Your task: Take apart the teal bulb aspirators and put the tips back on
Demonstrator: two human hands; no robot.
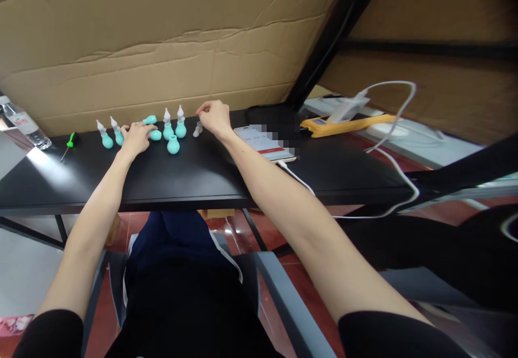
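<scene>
On black table (210, 174), left hand (135, 138) over sideways teal bulb (155, 135)

A clear water bottle (24, 123) is lying at the far left end of the black worktop (194, 172), with a green-handled screwdriver (68, 145) resting just beside it. A phone (265, 143) is lying face up with a white cable (301, 180) running off the front edge. Further right, a yellow power strip (348, 124) is sitting with a white plug (350, 107) in it. Creased cardboard (162, 40) is standing behind.
</scene>
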